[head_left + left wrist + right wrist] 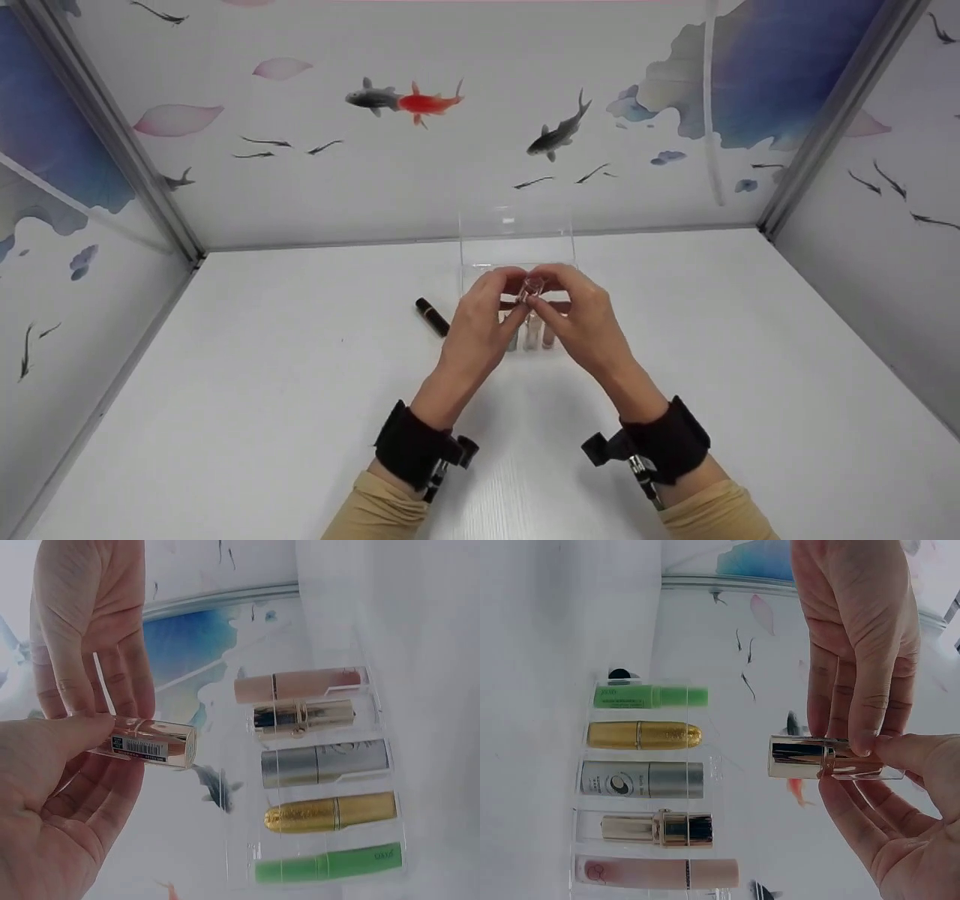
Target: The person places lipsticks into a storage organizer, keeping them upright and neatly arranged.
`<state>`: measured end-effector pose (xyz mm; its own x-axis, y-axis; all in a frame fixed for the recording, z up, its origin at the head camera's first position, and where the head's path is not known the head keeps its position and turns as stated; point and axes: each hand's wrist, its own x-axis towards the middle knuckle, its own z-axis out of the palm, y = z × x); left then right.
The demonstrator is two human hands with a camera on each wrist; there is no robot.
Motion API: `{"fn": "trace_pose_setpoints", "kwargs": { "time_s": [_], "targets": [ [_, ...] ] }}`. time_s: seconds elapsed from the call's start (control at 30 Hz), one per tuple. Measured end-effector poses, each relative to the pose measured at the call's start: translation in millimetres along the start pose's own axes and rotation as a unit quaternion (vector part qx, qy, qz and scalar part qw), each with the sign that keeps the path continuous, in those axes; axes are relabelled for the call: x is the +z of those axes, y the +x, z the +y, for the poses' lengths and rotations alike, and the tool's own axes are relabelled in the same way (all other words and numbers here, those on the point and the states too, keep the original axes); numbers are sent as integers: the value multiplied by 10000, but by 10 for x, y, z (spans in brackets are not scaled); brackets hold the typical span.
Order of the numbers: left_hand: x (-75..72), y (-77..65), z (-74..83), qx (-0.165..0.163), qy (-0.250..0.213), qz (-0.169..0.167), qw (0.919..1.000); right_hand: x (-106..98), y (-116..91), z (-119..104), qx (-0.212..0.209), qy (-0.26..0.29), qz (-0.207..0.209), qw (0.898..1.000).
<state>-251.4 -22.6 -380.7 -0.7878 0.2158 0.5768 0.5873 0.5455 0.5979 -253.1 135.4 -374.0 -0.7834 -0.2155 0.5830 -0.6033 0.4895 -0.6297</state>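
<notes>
A small lipstick tube (532, 287) is held up between both hands above the tabletop. It has a shiny gold part and a clear, pinkish part, and a barcode label shows in the left wrist view. My left hand (474, 319) pinches it between thumb and fingers from the left. From the right, my right hand (592, 319) pinches it too, the two thumbs close together. Behind and below the hands stands a clear plastic box (517, 238) with its lid raised. Several tubes lie side by side in it, among them a green tube (330, 864) and a silver tube (326, 763).
A black tube (432, 317) with a gold band lies on the white table (262, 375), left of the box. White panels (300, 187) printed with fish and petals enclose the table at the back and sides.
</notes>
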Motion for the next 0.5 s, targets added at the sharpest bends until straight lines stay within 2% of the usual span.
{"fn": "trace_pose_setpoints", "kwargs": {
  "time_s": [0.23, 0.5],
  "targets": [
    [183, 84, 59, -213, -345, 258, 9988, -84, 3, 83, 141, -170, 276, 9994],
    [341, 151, 93, -256, -111, 410, 9988, -164, 43, 143, 238, -402, 326, 9984]
  ]
}}
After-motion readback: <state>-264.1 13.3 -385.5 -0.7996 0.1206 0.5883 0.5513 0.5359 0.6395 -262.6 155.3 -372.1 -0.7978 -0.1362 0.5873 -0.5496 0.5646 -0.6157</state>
